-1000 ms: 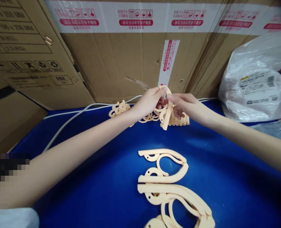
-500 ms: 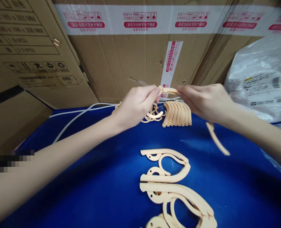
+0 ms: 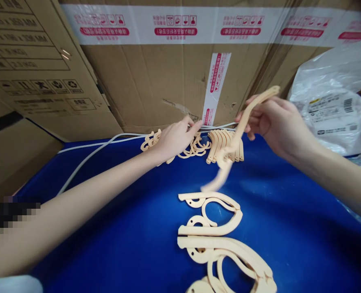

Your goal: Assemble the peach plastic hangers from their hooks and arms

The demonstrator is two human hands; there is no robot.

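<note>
Right hand [image 3: 278, 124], right of centre, grasps a jointed, curved cream plastic piece [image 3: 237, 138], likely light, stiff, best held near its joint; left hand [image 3: 177, 140], mid-frame, grasp indeterminate.

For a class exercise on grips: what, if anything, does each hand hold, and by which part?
The right hand holds a curved, cream, plastic-looking hanger piece by its upper arm. Whether the left hand holds anything cannot be told.

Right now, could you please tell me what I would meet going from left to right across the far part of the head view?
Printed carton → small curled beige pieces → left hand → row of curved beige pieces → right hand → white plastic bag.
</note>
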